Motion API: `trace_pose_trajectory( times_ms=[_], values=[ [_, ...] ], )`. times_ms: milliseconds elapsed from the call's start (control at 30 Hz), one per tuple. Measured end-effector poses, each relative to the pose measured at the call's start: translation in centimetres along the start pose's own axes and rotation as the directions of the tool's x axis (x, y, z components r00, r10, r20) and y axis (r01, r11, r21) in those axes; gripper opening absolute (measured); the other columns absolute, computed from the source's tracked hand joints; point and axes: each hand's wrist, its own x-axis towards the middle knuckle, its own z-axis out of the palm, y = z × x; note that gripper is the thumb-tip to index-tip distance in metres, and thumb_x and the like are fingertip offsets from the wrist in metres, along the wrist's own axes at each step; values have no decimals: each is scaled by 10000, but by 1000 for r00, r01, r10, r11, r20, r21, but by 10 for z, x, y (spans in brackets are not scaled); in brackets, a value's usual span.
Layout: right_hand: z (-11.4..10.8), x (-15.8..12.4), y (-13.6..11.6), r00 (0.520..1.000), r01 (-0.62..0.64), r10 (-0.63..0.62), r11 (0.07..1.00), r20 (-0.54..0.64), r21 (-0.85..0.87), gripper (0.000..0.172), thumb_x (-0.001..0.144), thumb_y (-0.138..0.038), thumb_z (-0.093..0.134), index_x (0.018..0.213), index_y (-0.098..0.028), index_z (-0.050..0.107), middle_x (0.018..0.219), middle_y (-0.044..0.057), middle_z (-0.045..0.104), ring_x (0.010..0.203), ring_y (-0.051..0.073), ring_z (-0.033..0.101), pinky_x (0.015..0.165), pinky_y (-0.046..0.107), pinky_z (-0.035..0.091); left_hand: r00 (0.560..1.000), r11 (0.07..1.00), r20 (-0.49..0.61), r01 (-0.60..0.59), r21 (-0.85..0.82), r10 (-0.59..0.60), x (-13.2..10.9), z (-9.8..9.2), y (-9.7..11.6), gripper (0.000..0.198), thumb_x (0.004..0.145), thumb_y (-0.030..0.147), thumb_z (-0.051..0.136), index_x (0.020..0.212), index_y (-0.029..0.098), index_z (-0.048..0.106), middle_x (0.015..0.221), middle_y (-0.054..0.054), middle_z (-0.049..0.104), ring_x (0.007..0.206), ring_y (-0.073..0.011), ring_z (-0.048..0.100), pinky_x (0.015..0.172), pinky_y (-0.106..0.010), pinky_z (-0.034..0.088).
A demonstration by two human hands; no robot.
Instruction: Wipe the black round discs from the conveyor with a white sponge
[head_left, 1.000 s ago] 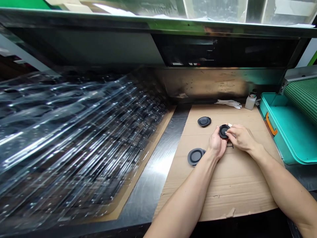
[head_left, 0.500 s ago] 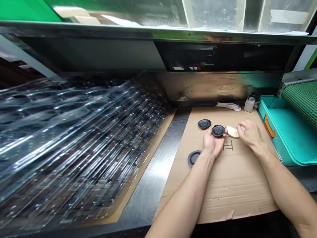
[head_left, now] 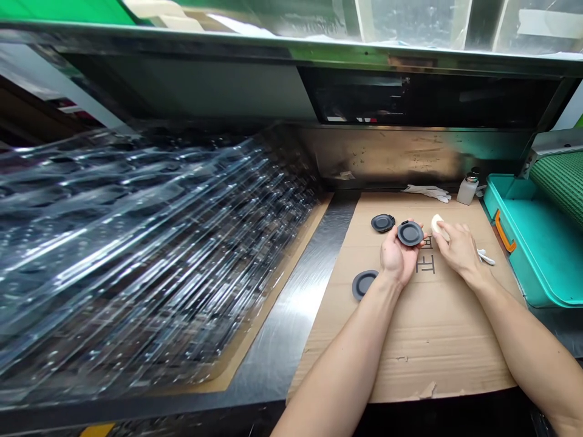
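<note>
- At far left, a tall stack of clear plastic trays [head_left: 136, 255] covers the table [head_left: 291, 309]; it plays no part in the work in hand.
- Two loose black round caps lie on the cardboard sheet [head_left: 423, 340]: one cap [head_left: 364, 284] beside the left wrist, another cap [head_left: 382, 223] beyond the hands.
- The left hand [head_left: 397, 258] holds a third black disc [head_left: 410, 233] just above the cardboard, its fingers closed around the rim, the hollow face up.
- To wipe this disc well, I judge the left hand should hold it steady by the rim and keep the face open towards the pad.
- The right hand [head_left: 458, 247] pinches a small white pad [head_left: 436, 224] in closed fingertips, just right of the disc and not touching it.
- Further right stand a small white bottle [head_left: 467, 189] and a teal bin [head_left: 528, 243].
- Compared with half a second ago, disc and pad sit slightly further away on the cardboard, and a printed mark shows below them.
</note>
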Motion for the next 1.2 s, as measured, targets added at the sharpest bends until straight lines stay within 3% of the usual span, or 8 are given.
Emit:
trace_pose_trajectory(
  times_ms=[100,200,333,500,600,700,1067,1200],
  values=[
    [-2,-5,-16,993,96,-86,986,-76,135,372,1046,-380,511,1311,-194,696,1221,132,703,1037,274,579,956,389,436,999,1000,-47,-18,-3,18,3,-2,-3,290,1015,253,390,1066,151,656,1060,-139,754,1051,-251,729,887,-357,578],
    [-6,-15,-41,972,221,-227,970,55,105,361,1056,-354,475,1281,-219,723,1228,123,691,999,270,545,899,381,432,997,999,-59,38,-12,-39,4,-3,-3,325,1028,295,368,1071,142,651,1138,-169,751,1118,-269,716,1006,-425,561],
    [-15,-19,-56,986,105,-93,991,138,-87,399,1053,-311,456,1346,-185,694,1253,185,664,1059,321,503,891,426,416,999,999,-24,44,2,-44,4,-3,-5,326,1050,319,384,1053,141,656,1129,-156,748,1134,-254,710,1044,-411,551],
    [-20,-15,-47,954,244,-224,967,199,-79,346,1040,-318,493,1294,-226,709,1243,160,665,1053,299,503,906,413,413,995,996,-49,90,22,-89,3,-5,-4,364,1070,346,357,1032,143,656,1095,-156,754,1088,-246,723,1005,-415,573],
    [-19,-9,-31,982,152,-143,986,127,-65,320,1035,-289,494,1238,-201,725,1185,167,680,1053,303,522,914,419,405,996,997,-38,77,26,-76,4,-5,-1,371,1074,341,358,1029,148,672,1079,-134,761,1053,-230,725,981,-403,580],
    [-18,-3,-15,991,129,-134,982,27,140,316,1032,-302,534,1288,-187,678,1197,126,696,1056,262,564,961,383,412,998,998,-37,59,19,-58,4,-3,-1,375,1080,323,347,1044,150,678,1072,-115,764,1021,-213,722,961,-384,586],
    [-29,-9,-16,856,410,-454,888,248,209,216,1066,-283,520,1023,-269,732,1138,57,700,1055,224,538,926,344,418,989,988,-72,132,81,-126,4,-4,-6,431,1081,354,319,1003,111,667,1075,-190,752,1081,-266,734,997,-404,576],
    [-32,-10,-12,909,327,-344,939,236,108,207,1047,-256,542,1043,-241,748,1110,94,702,999,238,543,924,365,417,992,987,-73,115,111,-108,5,-4,-7,408,1080,320,325,983,115,664,1057,-179,756,1059,-263,740,992,-415,582]
  ],
)
